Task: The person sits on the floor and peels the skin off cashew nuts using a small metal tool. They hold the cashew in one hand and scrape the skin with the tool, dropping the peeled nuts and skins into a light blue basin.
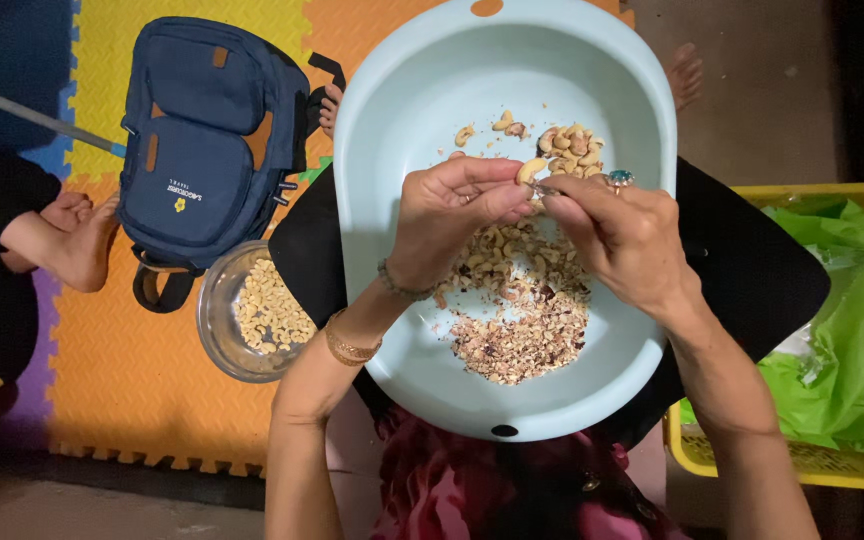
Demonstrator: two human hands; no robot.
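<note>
A pale blue plastic basin [402, 110] rests on my lap. It holds a small heap of cashew nuts [572, 150] at the far side and a spread of brown skins and bits [522, 325] near me. My left hand [447, 215] pinches a single pale cashew [530, 171] between thumb and fingers. My right hand [627, 240] meets it from the right and holds a thin metal tool [544, 188] against the nut. There is a ring on my right hand and bracelets on my left wrist.
A glass bowl of peeled cashews [262, 310] sits on the foam mat to my left, beside a navy backpack [207, 140]. Another person's foot [67, 240] rests at the far left. A yellow basket with green plastic [842, 330] stands at the right.
</note>
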